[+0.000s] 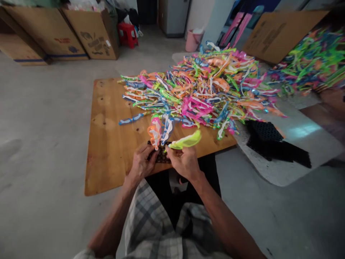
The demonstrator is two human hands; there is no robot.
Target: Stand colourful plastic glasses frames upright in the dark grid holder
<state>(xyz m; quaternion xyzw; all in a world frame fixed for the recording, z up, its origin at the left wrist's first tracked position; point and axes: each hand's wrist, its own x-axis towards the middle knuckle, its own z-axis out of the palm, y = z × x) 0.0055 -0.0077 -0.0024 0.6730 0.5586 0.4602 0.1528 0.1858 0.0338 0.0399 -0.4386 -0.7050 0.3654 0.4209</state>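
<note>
My left hand [142, 160] is closed on the left side of a small black perforated tray [163, 157] at the near edge of the wooden table [107, 154]. Pinched in my right hand [185, 162] is a yellow-green plastic stick toy [187, 140], its narrow end over the tray's right part and its wide end pointing right. An orange-and-white piece [154, 132] and a blue-and-white piece [167, 127] stand up from the tray, with pink and green parts close behind. What they are exactly, I cannot tell.
A large heap of similar colourful pieces [199, 86] covers the table's back and right. Black perforated trays [272, 142] lie on a grey table [288, 172] at right. Another person's arm [331, 102] is near a second heap [315, 61]. Cardboard boxes [91, 36] and a red stool [128, 35] stand behind.
</note>
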